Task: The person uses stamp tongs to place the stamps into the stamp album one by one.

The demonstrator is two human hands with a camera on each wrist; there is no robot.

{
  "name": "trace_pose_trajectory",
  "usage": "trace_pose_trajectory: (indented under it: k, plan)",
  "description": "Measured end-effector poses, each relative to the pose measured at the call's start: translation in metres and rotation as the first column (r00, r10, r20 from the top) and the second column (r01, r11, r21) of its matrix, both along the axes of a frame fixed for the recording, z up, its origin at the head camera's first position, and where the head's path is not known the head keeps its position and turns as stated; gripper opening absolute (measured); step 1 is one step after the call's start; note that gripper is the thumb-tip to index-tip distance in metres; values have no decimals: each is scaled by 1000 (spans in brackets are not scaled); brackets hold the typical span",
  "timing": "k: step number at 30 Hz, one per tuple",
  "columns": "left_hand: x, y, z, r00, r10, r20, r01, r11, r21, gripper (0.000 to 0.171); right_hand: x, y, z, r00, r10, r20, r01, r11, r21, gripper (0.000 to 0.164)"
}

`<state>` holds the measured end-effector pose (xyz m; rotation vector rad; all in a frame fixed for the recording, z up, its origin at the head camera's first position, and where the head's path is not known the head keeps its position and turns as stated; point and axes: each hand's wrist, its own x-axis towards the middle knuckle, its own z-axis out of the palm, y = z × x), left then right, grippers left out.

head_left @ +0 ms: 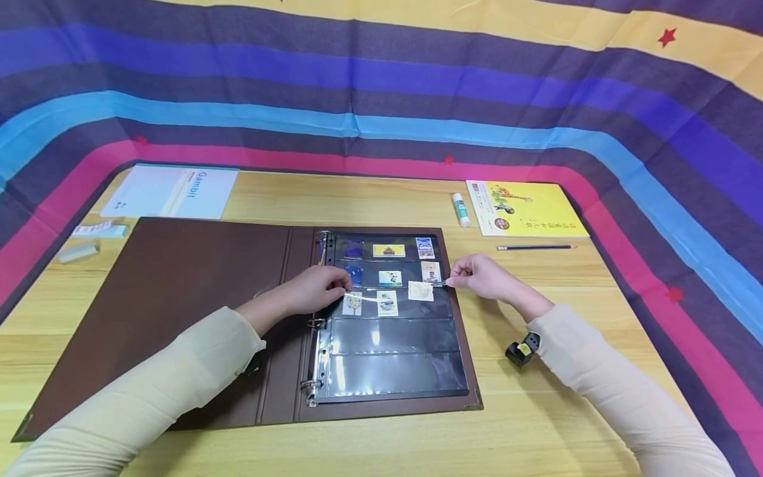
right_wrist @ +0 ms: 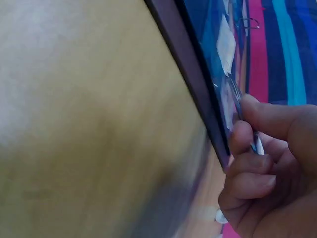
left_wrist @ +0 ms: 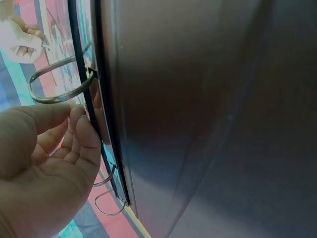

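Observation:
A brown ring binder [head_left: 208, 318] lies open, with a black stamp page [head_left: 393, 338] of clear pocket rows on its right side. Over that page my right hand [head_left: 479, 277] holds metal tweezers [right_wrist: 236, 94]. Their tips meet a pale stamp [head_left: 420, 291] at the right of the third row, overlapping the row above. My left hand [head_left: 322, 289] is at the row's left end, thumb and fingertips pinched together on the clear pocket strip [head_left: 361, 297]. Below the strip sit a tree stamp [head_left: 352, 304] and another pale stamp [head_left: 387, 303]. Several more stamps fill the upper two rows.
Metal rings [head_left: 316, 323] stand up along the binder's spine. Behind are a white Gambit pad [head_left: 173, 192], a glue stick [head_left: 461, 209] and a yellow book [head_left: 533, 209]. A pencil [head_left: 536, 247] lies at right, an eraser [head_left: 79, 252] at far left.

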<state>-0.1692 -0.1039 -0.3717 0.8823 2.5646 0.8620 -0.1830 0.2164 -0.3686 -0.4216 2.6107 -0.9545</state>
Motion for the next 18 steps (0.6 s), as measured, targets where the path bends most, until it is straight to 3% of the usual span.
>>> trace_pose_trajectory:
  k: [6, 11, 18]
  plan:
    - [0, -1, 0, 1000, -2, 0, 2, 1000, -2, 14, -7, -2, 8, 998, 22, -58, -22, 1000, 1, 12]
    - [0, -1, 0, 1000, 6, 3, -6, 1000, -5, 14, -13, -13, 4, 986, 118, -120, -115, 993, 31, 10]
    - [0, 0, -1, 1000, 13, 6, -13, 1000, -17, 15, -13, -20, -1, 984, 155, -93, -151, 987, 50, 6]
